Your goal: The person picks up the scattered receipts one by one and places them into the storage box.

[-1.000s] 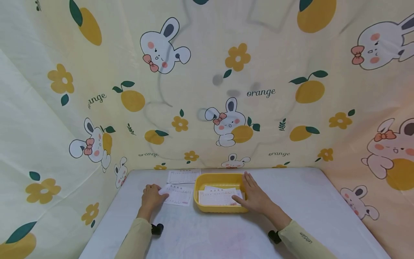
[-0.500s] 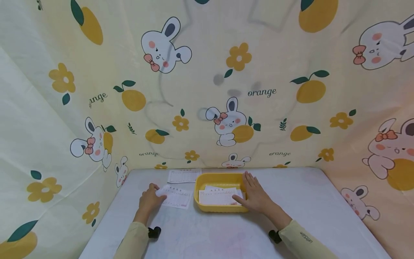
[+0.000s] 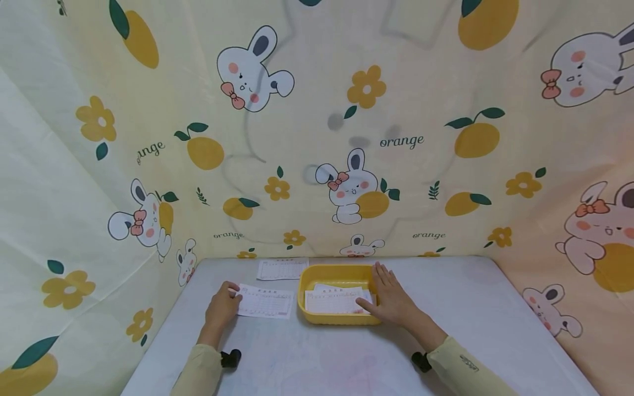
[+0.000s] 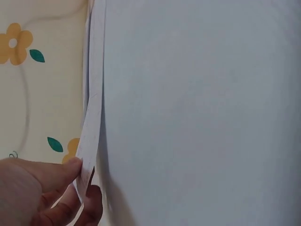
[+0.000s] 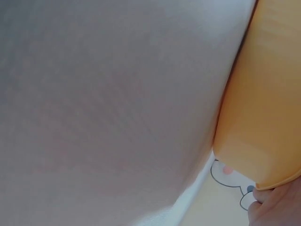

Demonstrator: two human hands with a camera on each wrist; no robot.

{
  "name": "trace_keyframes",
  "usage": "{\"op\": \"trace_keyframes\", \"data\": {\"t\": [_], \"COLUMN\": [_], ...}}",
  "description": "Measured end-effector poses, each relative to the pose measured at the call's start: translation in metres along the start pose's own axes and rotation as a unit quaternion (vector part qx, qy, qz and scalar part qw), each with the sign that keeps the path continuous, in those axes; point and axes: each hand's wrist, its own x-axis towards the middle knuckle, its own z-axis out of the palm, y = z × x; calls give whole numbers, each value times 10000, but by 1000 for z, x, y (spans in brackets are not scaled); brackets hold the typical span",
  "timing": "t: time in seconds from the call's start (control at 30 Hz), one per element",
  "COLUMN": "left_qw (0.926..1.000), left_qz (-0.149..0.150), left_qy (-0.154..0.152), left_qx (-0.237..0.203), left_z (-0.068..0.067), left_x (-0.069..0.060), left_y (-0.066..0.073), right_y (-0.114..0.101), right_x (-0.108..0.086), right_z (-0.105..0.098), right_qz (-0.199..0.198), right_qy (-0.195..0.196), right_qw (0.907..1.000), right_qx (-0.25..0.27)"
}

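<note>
In the head view, my left hand (image 3: 222, 305) pinches the left edge of a printed paper sheet (image 3: 264, 302), thumb on one side and fingers on the other. The left wrist view shows that sheet (image 4: 95, 108) nearly edge-on between thumb and fingertips. A yellow plastic basket (image 3: 337, 319) stands to its right, with a few similar printed sheets (image 3: 329, 301) inside. My right hand (image 3: 393, 302) rests on the basket's right rim, fingers extended, thumb reaching inward over the papers. In the right wrist view, part of my right hand (image 5: 277, 205) touches the basket's yellow wall (image 5: 263, 103).
Another printed sheet (image 3: 283, 269) lies flat near the table's back edge, left of the basket. The white table (image 3: 317, 363) meets a cream curtain (image 3: 297, 126) printed with rabbits and oranges at the back and sides.
My left hand has moved left and slightly toward me, drawing the pinched sheet with it; the sheet now lies farther from the back one. My right hand and the basket stay put.
</note>
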Motion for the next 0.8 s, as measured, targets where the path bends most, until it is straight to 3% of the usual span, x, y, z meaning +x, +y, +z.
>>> {"op": "trace_keyframes", "data": {"t": [0.8], "left_qw": [9965], "left_qz": [228], "left_qy": [163], "left_qx": [-790], "left_z": [-32], "left_x": [-8], "left_y": [0], "right_y": [1], "right_x": [0], "right_z": [2], "right_qz": [-22], "right_qy": [-19], "right_qw": [10000], "right_qx": [38]}}
